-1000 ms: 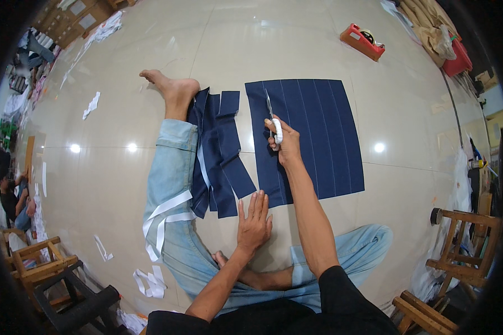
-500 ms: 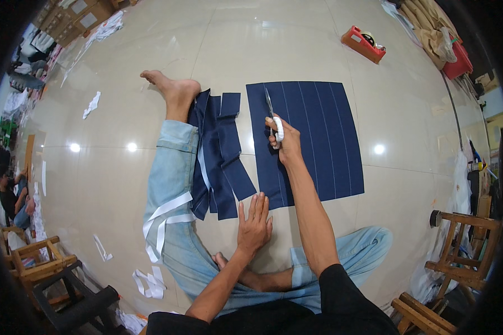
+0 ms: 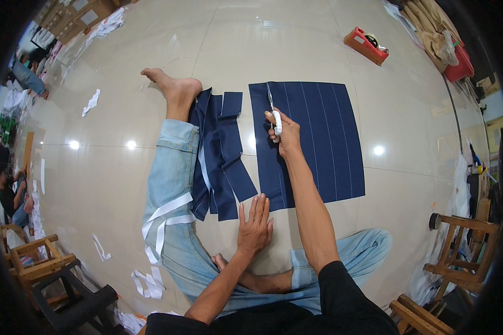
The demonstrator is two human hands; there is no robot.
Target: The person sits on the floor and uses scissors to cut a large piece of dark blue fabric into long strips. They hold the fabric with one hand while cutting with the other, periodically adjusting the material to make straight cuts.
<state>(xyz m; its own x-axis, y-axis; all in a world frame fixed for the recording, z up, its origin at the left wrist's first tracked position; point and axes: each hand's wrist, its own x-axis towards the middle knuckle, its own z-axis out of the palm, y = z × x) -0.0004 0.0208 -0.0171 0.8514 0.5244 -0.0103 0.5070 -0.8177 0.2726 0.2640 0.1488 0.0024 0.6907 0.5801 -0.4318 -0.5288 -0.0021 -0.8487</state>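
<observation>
A navy fabric panel [image 3: 330, 139] with several pale lines drawn along it lies flat on the tiled floor. My right hand [image 3: 285, 133] is closed around scissors [image 3: 277, 121] with white-wrapped handles. Their blades point away from me, at the far part of the panel's leftmost line. My left hand [image 3: 254, 230] rests flat with fingers stretched, the fingertips at the panel's near left corner. Left of the panel, cut navy fabric strips [image 3: 229, 151] lie in a loose, overlapping pile against my outstretched leg [image 3: 170, 167].
White strips [image 3: 165, 215] drape over my left leg, and more white scraps [image 3: 149, 283] lie on the floor. A red tape dispenser [image 3: 366, 46] stands far right. Wooden stools [image 3: 466, 251] flank both sides. Another person [image 3: 17, 192] sits at the far left.
The scissors and my right hand have moved slightly away from me, farther along the line. My left hand stays nearly in place.
</observation>
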